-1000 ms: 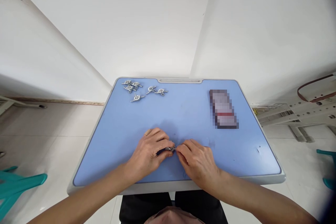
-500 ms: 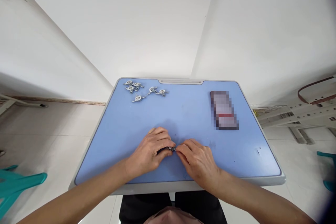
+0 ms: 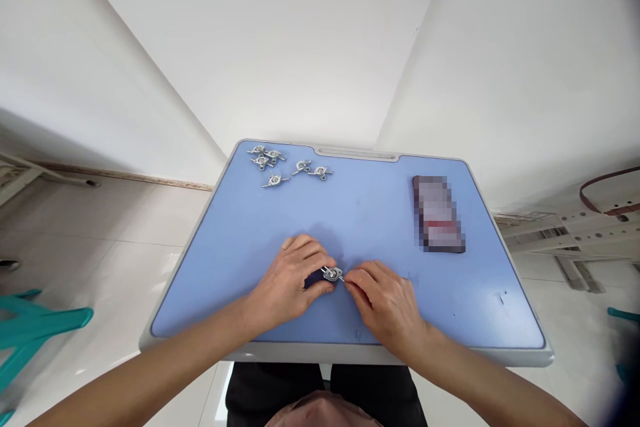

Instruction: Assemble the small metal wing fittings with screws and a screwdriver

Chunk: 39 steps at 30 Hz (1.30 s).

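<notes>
While the left hand (image 3: 295,277) is gripping a small metal part (image 3: 332,273) between thumb and forefinger, the right hand (image 3: 387,297) is pinching the thin pin sticking out of its right end, thumb and forefinger closed together on it. The part is sitting near the front middle of the table, between the two hands, and the left fingers are partly covering its left end; whether it is touching the tabletop cannot be told. Toward the back left, three similar parts (image 3: 261,162) are lying bunched together, a single part (image 3: 275,180) is resting just in front of them, and a pair of parts (image 3: 321,173) is lying to their right, all well apart from the hands. On the right, a pixelated rectangular object (image 3: 440,213) is lying at a slant, beyond the right hand. Everything is resting on a blue tabletop (image 3: 375,213) with a pale grey rim (image 3: 300,351), a shallow groove (image 3: 357,154) running along its far edge and a few dark marks showing at right. White walls (image 3: 300,47) are rising behind, pale tiles (image 3: 125,213) are covering the floor, a teal stool (image 3: 55,327) is standing at left, and a pale metal frame (image 3: 595,233) is standing at right.
</notes>
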Tool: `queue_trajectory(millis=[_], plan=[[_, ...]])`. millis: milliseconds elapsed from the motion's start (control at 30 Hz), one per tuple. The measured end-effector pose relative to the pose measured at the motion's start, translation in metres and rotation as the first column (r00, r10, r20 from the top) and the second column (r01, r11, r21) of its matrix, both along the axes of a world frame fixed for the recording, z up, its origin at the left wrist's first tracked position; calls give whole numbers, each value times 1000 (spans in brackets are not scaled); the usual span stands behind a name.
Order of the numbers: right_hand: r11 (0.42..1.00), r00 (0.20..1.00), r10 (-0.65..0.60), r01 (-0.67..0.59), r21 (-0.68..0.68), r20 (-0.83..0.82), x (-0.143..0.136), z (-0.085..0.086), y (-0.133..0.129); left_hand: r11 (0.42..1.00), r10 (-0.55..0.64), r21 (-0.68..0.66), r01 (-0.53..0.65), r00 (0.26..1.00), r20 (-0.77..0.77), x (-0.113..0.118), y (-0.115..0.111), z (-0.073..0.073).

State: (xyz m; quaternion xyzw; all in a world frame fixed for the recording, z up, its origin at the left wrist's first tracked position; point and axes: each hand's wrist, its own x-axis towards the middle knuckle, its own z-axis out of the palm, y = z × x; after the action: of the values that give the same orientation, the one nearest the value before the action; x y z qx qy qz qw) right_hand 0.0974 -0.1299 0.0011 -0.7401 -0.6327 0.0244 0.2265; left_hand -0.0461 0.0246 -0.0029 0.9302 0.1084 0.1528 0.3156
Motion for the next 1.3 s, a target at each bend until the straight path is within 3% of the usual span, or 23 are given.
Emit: queue_trajectory(millis=[300, 467, 633, 767, 867, 1100, 1300], plan=[[993, 995, -63, 71, -92, 80, 5, 5, 5, 999, 24, 34, -25, 999, 25, 4, -5, 2], [998, 997, -36, 33, -48, -61, 12, 9, 1, 997, 29, 66, -32, 999, 39, 5, -9, 3], [990, 895, -62, 112, 88, -441, 25, 42, -4, 998, 36, 43, -39, 998, 53, 4, -11, 2], [965, 876, -50, 166, 201, -480, 26, 68, -5, 997, 69, 16, -70, 995, 69, 5, -11, 1], [971, 856, -74, 178, 157, -511, 19, 73, -4, 996, 90, 0, -90, 993, 73, 5, -11, 1], [990, 964, 56, -19, 142, -261, 5, 68, 4, 997, 70, 13, -72, 993, 90, 5, -11, 1], [986, 985, 139, -128, 109, -100, 6, 71, 10, 997, 73, 18, -74, 994, 84, 6, -10, 0]])
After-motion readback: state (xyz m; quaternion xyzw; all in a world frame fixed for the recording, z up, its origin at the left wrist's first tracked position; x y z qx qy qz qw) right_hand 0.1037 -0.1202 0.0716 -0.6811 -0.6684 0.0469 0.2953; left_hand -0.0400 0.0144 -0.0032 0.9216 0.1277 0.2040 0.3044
